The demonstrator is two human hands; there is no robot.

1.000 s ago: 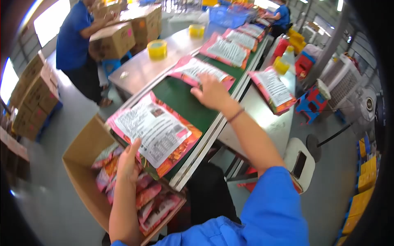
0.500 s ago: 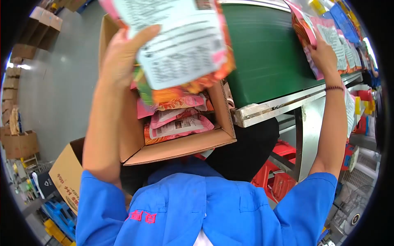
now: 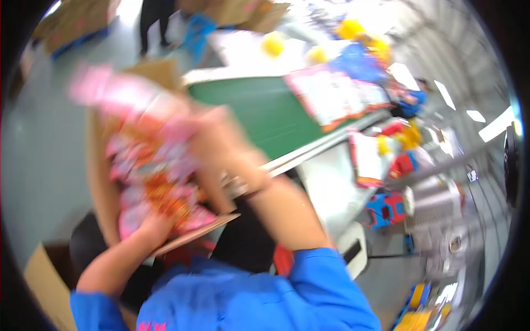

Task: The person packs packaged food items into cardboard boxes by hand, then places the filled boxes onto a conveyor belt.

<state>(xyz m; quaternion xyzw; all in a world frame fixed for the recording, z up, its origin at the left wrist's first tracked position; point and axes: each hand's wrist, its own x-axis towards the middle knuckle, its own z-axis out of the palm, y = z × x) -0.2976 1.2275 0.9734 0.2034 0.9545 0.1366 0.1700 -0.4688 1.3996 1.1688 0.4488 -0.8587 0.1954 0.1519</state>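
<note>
My right hand, smeared by motion, grips a pink pouch over the far part of an open cardboard box. The pouch's printing is blurred. Inside the box lie several pink and orange pouches, packed against each other. At the near end of the box my left hand rests against these pouches. Its fingers are blurred and partly lost among the packaging, so their closure does not show.
To the right of the box runs a green conveyor belt with a metal edge. More pouches lie along it. A second cardboard box stands at the lower left. Another person is at the far right, and someone's dark-clothed legs show at the back.
My view has swung to the right. My right hand has brought a pouch from the belt over to the box. The left hand has lowered from holding a pouch up to inside the box.
</note>
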